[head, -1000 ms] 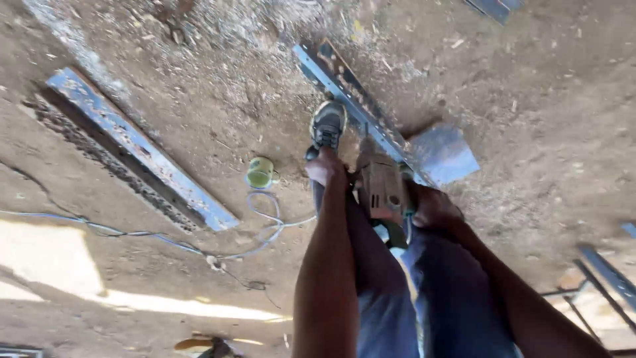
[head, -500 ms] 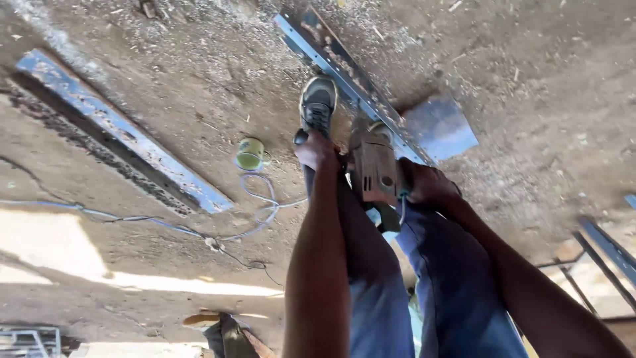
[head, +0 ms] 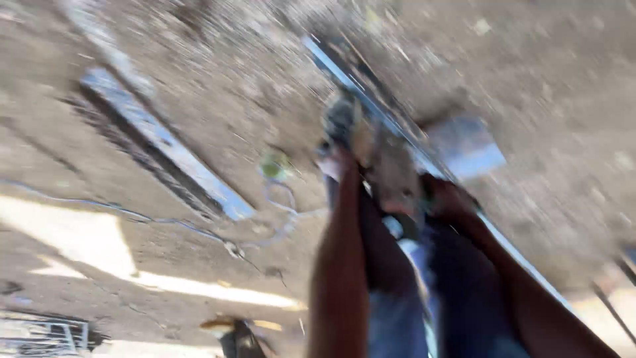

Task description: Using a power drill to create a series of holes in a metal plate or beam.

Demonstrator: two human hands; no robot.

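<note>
The picture is heavily motion-blurred. Both hands hold a grey-green power tool [head: 396, 174], an angle-grinder shape, over a long metal bar [head: 371, 93] lying on the dirt. My left hand [head: 336, 161] grips the tool's front left side. My right hand [head: 445, 199] grips its rear right side. A shoe [head: 341, 118] stands just ahead of the left hand, against the bar. A flat grey metal plate [head: 467, 149] lies right of the tool, next to the bar.
A second metal channel [head: 162, 146] lies on the dirt at left. A small green round object [head: 271, 167] and a thin cable [head: 165, 222] lie between it and my legs. More metal bars [head: 616, 311] show at the right edge.
The camera swung, so the whole scene shifted and blurred. Both hands stay on the tool over the bar; the shoe remains beside it.
</note>
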